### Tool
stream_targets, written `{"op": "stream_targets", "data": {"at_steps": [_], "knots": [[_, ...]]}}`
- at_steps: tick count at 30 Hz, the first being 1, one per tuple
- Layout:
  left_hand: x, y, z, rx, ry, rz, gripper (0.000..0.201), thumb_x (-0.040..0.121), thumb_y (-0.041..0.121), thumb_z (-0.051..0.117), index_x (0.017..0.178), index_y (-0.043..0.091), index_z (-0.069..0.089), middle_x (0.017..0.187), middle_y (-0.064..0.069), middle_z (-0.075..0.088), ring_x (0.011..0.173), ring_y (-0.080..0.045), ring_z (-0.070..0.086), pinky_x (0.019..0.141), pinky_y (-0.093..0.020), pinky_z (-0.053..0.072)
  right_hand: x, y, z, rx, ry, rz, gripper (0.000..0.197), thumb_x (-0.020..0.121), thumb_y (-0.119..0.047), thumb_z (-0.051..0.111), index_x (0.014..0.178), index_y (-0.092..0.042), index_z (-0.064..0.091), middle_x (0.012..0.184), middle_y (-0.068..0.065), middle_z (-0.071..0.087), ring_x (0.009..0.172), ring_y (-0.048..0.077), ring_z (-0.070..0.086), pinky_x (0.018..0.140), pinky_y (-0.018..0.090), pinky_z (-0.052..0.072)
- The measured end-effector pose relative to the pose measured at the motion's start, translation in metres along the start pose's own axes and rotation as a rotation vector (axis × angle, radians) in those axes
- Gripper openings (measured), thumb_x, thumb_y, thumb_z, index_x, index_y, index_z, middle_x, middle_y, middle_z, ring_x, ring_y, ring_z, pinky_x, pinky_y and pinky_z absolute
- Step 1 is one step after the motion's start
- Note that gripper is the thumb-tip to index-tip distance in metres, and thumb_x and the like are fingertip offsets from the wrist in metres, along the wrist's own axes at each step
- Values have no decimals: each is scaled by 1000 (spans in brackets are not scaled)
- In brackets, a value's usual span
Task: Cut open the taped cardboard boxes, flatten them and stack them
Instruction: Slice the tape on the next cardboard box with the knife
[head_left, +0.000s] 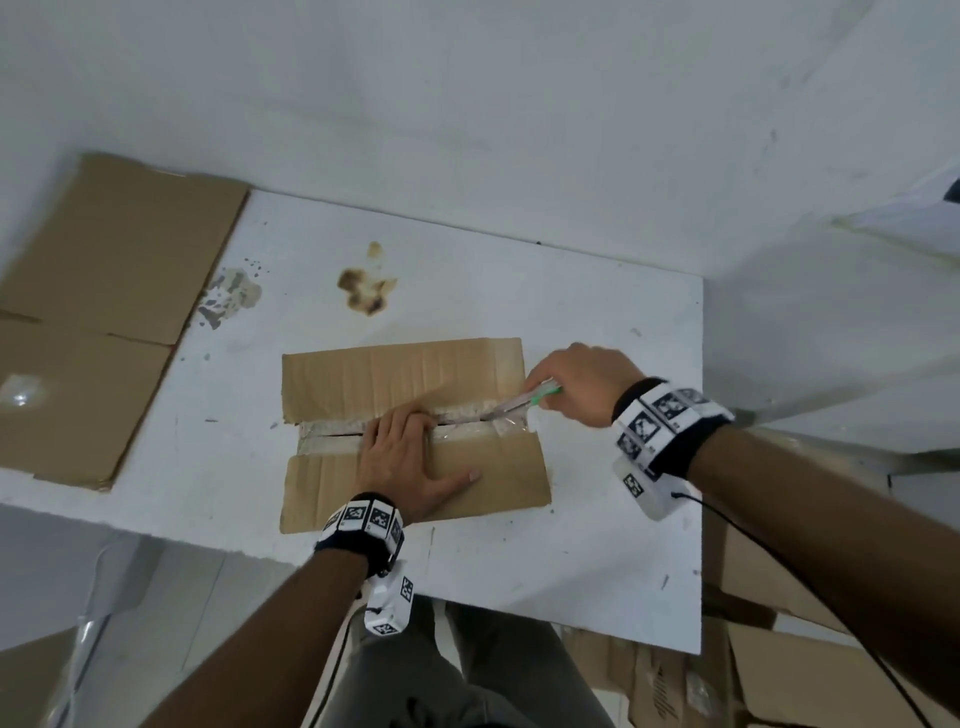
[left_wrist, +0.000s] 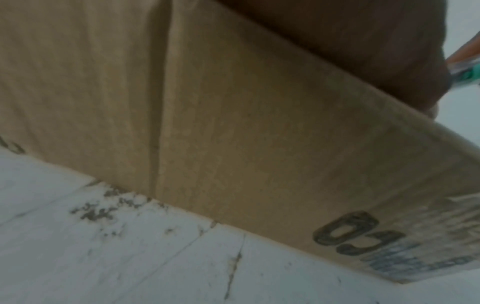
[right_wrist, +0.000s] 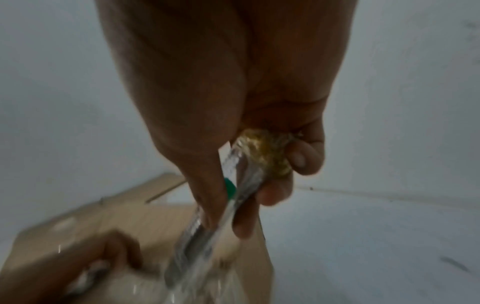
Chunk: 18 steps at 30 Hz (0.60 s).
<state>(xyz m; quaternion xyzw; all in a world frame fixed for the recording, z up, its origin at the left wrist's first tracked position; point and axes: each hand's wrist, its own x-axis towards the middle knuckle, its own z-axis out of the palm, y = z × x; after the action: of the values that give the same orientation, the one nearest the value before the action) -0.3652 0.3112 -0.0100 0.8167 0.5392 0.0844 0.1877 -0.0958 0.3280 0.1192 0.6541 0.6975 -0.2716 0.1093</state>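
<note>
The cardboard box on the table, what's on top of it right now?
On the cardboard box, the left hand presses flat across the taped seam, and the right hand holds a cutter at the seam's right end. The seam under the left hand is hidden.

plain brown corrugated cardboard box (head_left: 405, 374), black printed letters on its side, clear glossy tape along its seam (head_left: 467, 415). clear-bodied cutter with a green slider (head_left: 540, 394). white table (head_left: 571, 291), brown stain at 12 o'clock of the box, grey scuffs at 10 o'clock. black-and-white checkered wristbands (head_left: 660, 415).
</note>
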Motion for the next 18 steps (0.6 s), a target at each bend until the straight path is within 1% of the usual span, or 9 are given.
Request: {"op": "stream_targets", "data": {"at_steps": [2,5,8,10,12,14,16,18], "knots": [[0,-5,0,11,-2,0,85,61,94,55,109,23,53,121,3,54,118,-21,49,110,-44,32,3,-5,-2,-20,0,-3,28,99,-28,58,124,-38,65,122,-6,62,104,21,63,79,30,42],[1,-7,-2,8,2,7,85,60,95,54,106,24,52,119,3,54,116,-22,50,108,-42,33,4,-16,7,-60,-37,-37,32,100,-23,55,127,-38,63,127,-3,62,107,22,63,84,33,47],[-1,-13,-5,16,-2,22,82,58,93,59,101,24,50,117,2,54,114,-22,50,107,-43,33,6,-18,-6,-70,-12,1,29,99,-22,59,124,-35,65,123,-3,61,105,23,63,81,32,45],[-3,-16,-5,46,-16,35,82,58,92,60,100,23,49,115,1,54,113,-23,50,105,-44,35,6,-30,0,-147,-46,-35,35,101,-16,52,131,-33,61,130,2,59,111,26,62,86,34,46],[-1,-18,-5,35,-5,53,82,57,90,60,100,22,50,116,1,54,113,-24,50,105,-43,34,6,-41,4,-187,-68,-87,40,103,-13,46,136,-30,58,134,5,59,114,28,62,91,36,46],[-2,-22,-9,13,13,64,80,58,89,62,99,21,49,116,0,54,113,-23,50,105,-42,32,7,-38,-8,-172,-41,-73,35,102,-16,50,132,-30,61,132,2,59,113,26,62,89,35,46],[-4,-29,-12,12,26,79,79,59,87,63,98,20,49,116,0,55,113,-24,50,105,-43,32,6,-30,-17,-157,1,-49,33,99,-18,54,128,-31,63,127,1,60,107,25,62,82,32,44],[-6,-33,-15,19,20,77,79,59,87,62,98,20,47,116,-1,55,112,-25,51,106,-45,33,0,-34,-11,-221,-26,-65,37,99,-15,52,130,-31,62,127,1,61,106,26,63,79,32,43]]}}
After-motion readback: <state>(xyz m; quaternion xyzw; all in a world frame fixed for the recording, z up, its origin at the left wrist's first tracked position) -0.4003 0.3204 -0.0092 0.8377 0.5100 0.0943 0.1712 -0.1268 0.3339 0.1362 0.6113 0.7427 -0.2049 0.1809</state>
